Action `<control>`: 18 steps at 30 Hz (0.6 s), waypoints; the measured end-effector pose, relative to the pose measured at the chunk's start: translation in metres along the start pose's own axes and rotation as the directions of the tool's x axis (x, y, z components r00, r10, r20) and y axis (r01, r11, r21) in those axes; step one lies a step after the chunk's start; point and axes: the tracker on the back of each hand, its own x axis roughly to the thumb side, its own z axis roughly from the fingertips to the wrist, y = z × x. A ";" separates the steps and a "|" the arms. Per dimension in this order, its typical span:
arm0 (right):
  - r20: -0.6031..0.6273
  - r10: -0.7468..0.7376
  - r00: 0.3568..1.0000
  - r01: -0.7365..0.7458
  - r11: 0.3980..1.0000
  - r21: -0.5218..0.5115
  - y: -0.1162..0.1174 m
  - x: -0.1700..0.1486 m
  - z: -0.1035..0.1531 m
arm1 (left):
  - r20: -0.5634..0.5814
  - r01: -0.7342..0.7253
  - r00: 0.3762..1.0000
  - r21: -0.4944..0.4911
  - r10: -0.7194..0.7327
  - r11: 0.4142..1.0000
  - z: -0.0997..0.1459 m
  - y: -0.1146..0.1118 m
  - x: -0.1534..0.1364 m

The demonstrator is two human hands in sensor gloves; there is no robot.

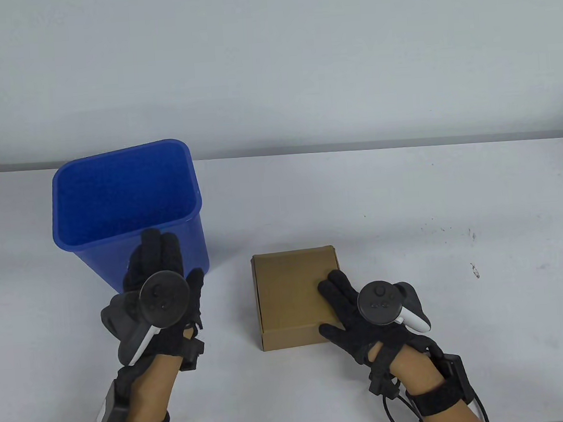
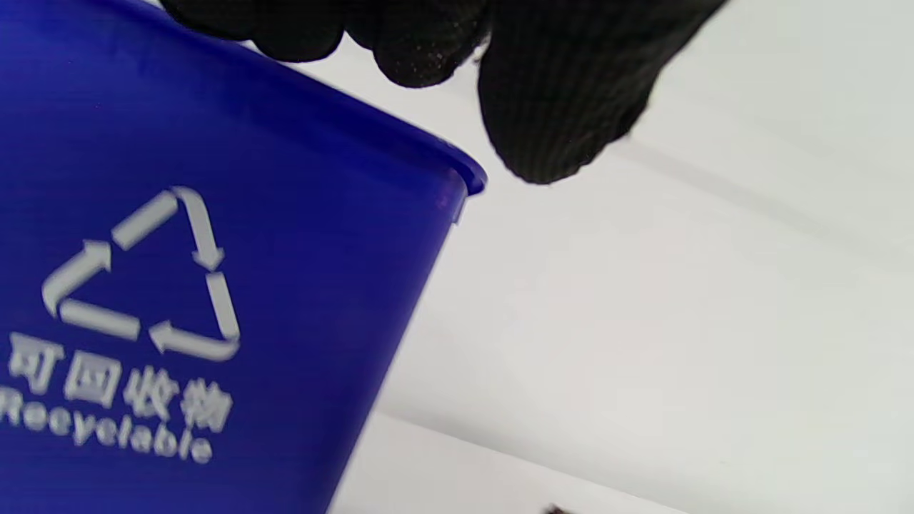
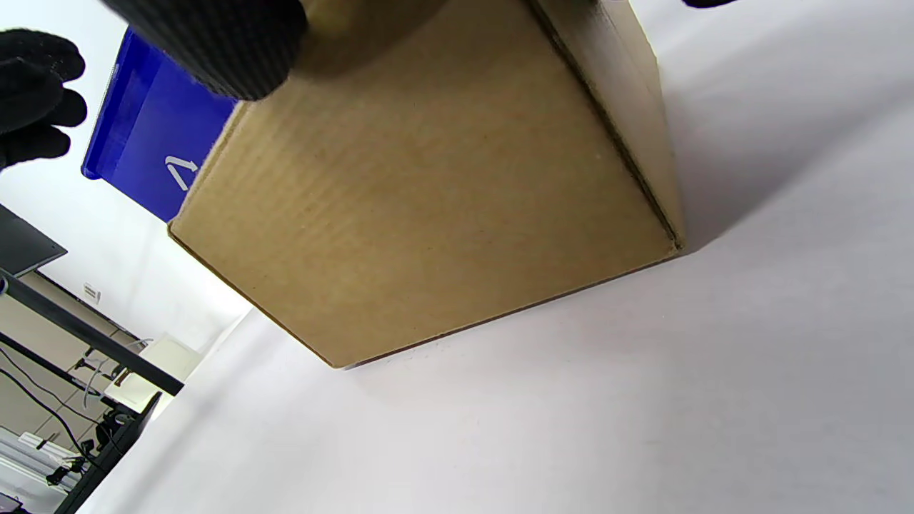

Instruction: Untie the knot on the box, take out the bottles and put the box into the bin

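Cardboard box (image 1: 297, 296) | right of bin (image 1: 126, 202) | pressed by flat right hand (image 1: 361, 321); left hand (image 1: 158, 272) relaxed, empty | both hands advised for lifting.

This looks like a lab or a recording room set up for data capture, not a home. A plain white worktop (image 1: 406, 202) stands against a bare pale wall (image 1: 270, 52). In the right wrist view, beyond the worktop's edge, a dark metal frame (image 3: 86, 335) crosses over loose cables (image 3: 43, 407) and small white devices (image 3: 168, 353) on the floor.
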 end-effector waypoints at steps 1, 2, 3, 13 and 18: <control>0.000 0.002 1.000 -0.002 1.000 0.000 0.000 0.000 0.000 | 0.004 -0.010 1.000 0.010 0.010 1.000 0.005 -0.006 -0.001; 0.003 0.002 1.000 -0.002 1.000 0.002 0.001 0.000 0.000 | 0.015 -0.022 1.000 0.009 0.022 1.000 0.010 -0.013 -0.002; 0.005 0.001 1.000 -0.001 1.000 0.001 0.001 0.000 0.000 | 0.015 -0.033 0.999 -0.001 0.033 0.999 0.013 -0.018 -0.003; 0.005 0.012 1.000 -0.012 1.000 0.000 0.002 0.002 -0.001 | 0.024 -0.365 0.928 -0.145 0.372 0.920 0.044 -0.073 -0.001; 0.002 0.019 1.000 -0.019 1.000 -0.005 0.003 0.003 0.000 | 0.098 -0.301 0.941 -0.194 0.324 0.934 0.052 -0.091 0.007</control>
